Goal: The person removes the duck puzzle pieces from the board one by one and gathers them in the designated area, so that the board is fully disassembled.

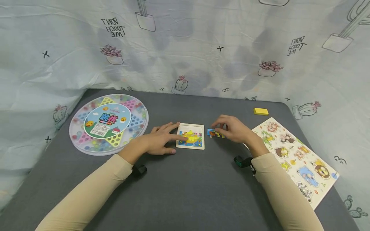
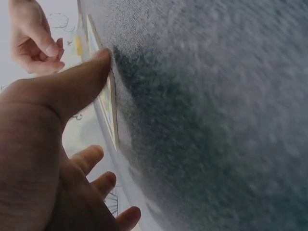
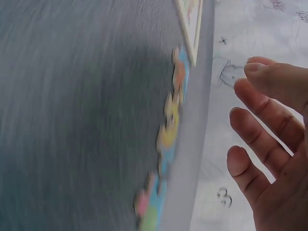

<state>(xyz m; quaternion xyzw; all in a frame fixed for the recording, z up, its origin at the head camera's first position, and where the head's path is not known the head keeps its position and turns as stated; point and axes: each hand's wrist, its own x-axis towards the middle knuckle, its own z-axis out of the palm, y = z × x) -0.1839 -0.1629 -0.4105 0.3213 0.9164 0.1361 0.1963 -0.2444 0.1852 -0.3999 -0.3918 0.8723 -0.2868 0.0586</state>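
Observation:
A small square wooden puzzle tray (image 1: pixel 190 124) lies mid-table, its lower part filled with picture pieces showing a yellow shape (image 1: pixel 193 138). My left hand (image 1: pixel 158 139) reaches over its left side, fingers spread, the index finger extended over the picture. In the left wrist view the thumb (image 2: pixel 82 84) overlaps the tray's edge. Just right of the tray lie several loose jigsaw pieces (image 1: pixel 210 132), seen in a row in the right wrist view, blue with yellow, orange and pink parts. Above them hovers my right hand (image 1: pixel 233 129), fingers loosely bent with nothing between them.
A round Chinese checkers box (image 1: pixel 136 138) with coloured marbles sits at the table's left. To the right lies a wooden animal peg board (image 1: pixel 289 160), partly beneath the right forearm in view. Behind it is a yellow block (image 1: pixel 261 111). A printed curtain (image 1: pixel 196 48) hangs along the back.

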